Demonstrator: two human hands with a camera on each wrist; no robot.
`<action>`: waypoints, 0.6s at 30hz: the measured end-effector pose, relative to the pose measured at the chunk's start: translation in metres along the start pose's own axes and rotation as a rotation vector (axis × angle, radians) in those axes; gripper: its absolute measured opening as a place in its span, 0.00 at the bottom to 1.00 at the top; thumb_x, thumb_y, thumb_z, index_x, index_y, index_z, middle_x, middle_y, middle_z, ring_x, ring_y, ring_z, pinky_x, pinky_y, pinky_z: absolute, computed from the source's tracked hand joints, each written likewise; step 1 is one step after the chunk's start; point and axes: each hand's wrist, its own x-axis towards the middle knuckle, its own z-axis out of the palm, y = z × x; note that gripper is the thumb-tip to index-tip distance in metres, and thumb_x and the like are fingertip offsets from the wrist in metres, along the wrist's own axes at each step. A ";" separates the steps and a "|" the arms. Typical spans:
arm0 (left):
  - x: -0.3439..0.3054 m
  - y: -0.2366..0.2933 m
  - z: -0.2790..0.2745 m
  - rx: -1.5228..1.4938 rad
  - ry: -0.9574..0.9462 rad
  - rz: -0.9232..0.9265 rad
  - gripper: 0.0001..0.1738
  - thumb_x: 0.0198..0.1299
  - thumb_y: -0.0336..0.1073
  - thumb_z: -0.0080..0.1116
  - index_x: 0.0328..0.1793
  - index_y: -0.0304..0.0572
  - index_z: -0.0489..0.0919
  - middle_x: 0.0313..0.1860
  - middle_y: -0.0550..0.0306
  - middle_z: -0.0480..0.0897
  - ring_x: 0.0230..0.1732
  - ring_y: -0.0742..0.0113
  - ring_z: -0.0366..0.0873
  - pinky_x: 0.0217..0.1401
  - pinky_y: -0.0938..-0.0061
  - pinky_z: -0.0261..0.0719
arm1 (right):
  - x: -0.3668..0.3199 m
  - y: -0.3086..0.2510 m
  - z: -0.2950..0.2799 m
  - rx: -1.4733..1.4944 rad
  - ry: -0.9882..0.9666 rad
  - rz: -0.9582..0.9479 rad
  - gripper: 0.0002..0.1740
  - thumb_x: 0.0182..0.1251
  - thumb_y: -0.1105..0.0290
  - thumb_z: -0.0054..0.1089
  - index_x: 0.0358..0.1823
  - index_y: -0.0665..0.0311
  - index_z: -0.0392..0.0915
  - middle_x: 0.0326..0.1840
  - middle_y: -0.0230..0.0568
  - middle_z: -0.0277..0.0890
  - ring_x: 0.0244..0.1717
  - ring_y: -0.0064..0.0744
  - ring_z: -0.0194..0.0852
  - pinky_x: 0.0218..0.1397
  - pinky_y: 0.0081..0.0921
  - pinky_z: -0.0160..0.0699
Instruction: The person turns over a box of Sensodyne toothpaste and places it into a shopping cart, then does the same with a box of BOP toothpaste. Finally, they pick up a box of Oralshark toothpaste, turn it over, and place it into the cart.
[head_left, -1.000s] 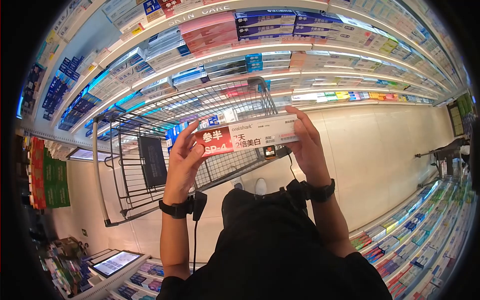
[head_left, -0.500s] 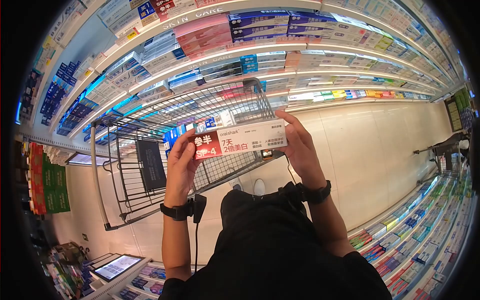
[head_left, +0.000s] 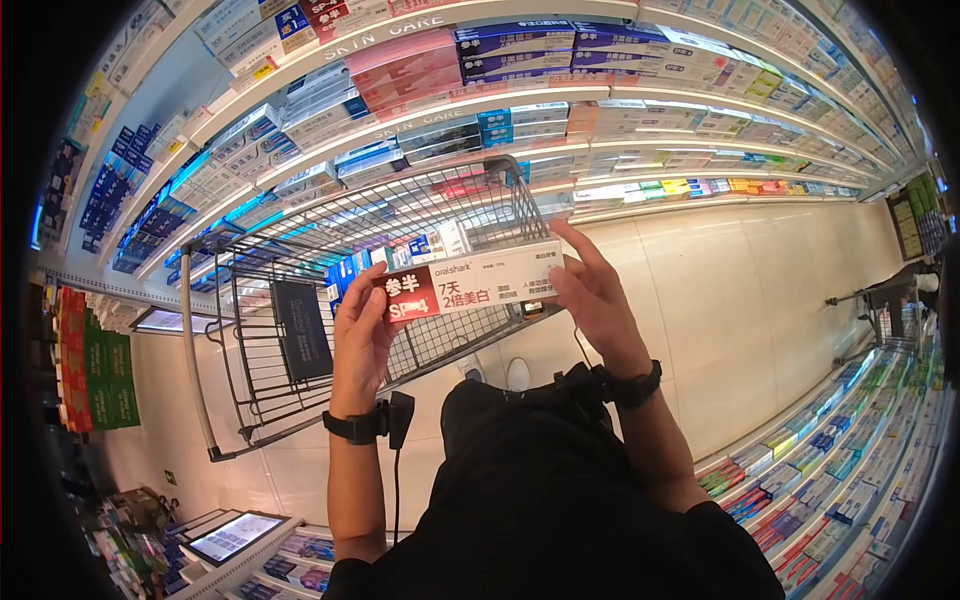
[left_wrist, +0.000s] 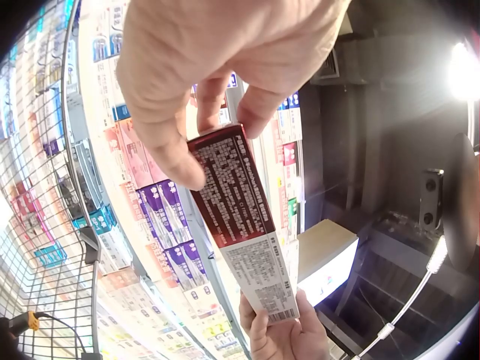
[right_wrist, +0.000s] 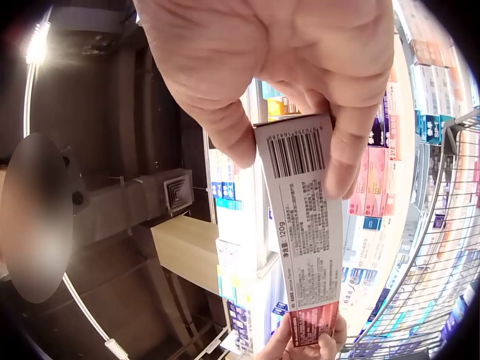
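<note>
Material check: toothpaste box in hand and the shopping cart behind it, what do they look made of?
The toothpaste box is likely printed paperboard with a semi-gloss finish: sharp folded edges, flat panels, barcode and fine print on the back. The shopping cart looks like metal wire mesh on a tube frame, probably plated or coated steel: thin grey rods, dull sheen.

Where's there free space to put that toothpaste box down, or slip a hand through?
The shopping cart looks mostly bare inside, between its black flap and the few boxes near the held toothpaste box. The pale floor between cart and lower right shelves is bare too. The wall shelves are packed edge to edge.
</note>
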 end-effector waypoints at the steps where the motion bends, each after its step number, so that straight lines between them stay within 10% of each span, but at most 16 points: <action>1: -0.002 -0.001 0.000 0.024 0.011 0.003 0.25 0.69 0.40 0.51 0.68 0.35 0.66 0.59 0.49 0.75 0.59 0.58 0.76 0.61 0.61 0.76 | -0.001 0.000 -0.001 -0.050 -0.020 0.008 0.30 0.70 0.71 0.56 0.70 0.72 0.58 0.56 0.44 0.74 0.56 0.27 0.73 0.57 0.26 0.74; 10: -0.001 -0.016 -0.005 -0.134 -0.058 -0.027 0.28 0.69 0.46 0.52 0.70 0.40 0.64 0.61 0.52 0.74 0.60 0.65 0.75 0.61 0.72 0.76 | 0.003 -0.007 -0.009 -0.198 -0.151 -0.108 0.29 0.64 0.79 0.58 0.67 0.72 0.61 0.54 0.40 0.75 0.53 0.23 0.73 0.55 0.23 0.73; 18: -0.001 -0.010 0.008 -0.139 -0.151 -0.131 0.32 0.70 0.47 0.51 0.74 0.42 0.59 0.62 0.49 0.73 0.63 0.52 0.73 0.60 0.76 0.80 | 0.005 -0.004 -0.024 -0.345 -0.065 0.075 0.32 0.66 0.76 0.58 0.71 0.63 0.59 0.49 0.37 0.76 0.45 0.21 0.74 0.52 0.22 0.76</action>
